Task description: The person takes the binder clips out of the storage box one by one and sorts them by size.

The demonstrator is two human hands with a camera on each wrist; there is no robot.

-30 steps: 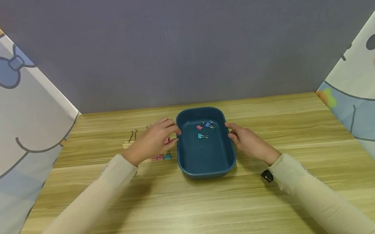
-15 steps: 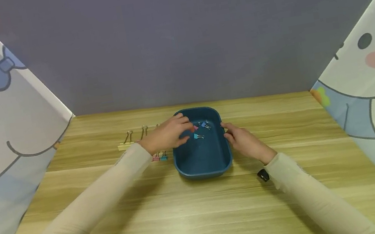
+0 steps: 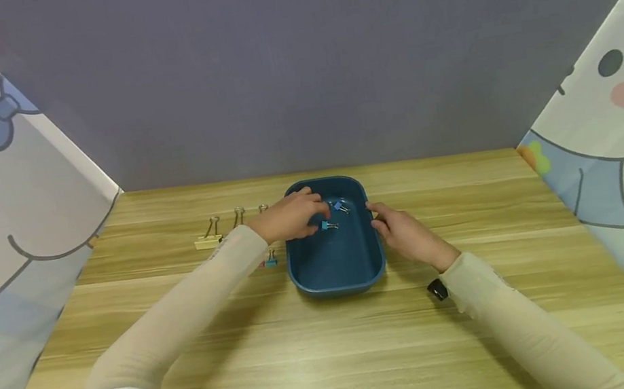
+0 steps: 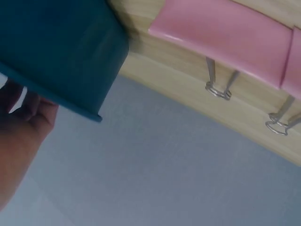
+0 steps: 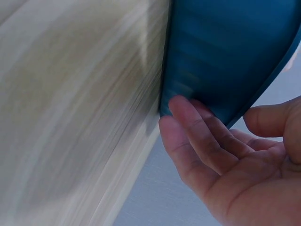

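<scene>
A dark blue rectangular bin (image 3: 338,262) stands on the wooden table, with a blue binder clip (image 3: 341,206) and a teal binder clip (image 3: 327,225) inside. My left hand (image 3: 293,215) reaches over the bin's left rim, fingers bent, thumb and forefinger apart near the teal clip. The pink clip inside is hidden behind this hand, and in the left wrist view the bin wall covers the fingertips. On the other side, my right hand (image 3: 408,233) rests its fingers against the bin's outer right wall; its thumb (image 5: 268,120) lies by the rim.
Left of the bin, a yellow binder clip (image 3: 208,242) stands in a row with other large clips, partly behind the left forearm. Large pink clips (image 4: 225,33) show in the left wrist view. A small teal clip (image 3: 270,261) lies nearer. A grey panel (image 3: 291,67) rises behind the table.
My left hand has moved right, from beside the bin to over its inside, and now covers the pink clip there. The right hand keeps its place at the bin's right wall.
</scene>
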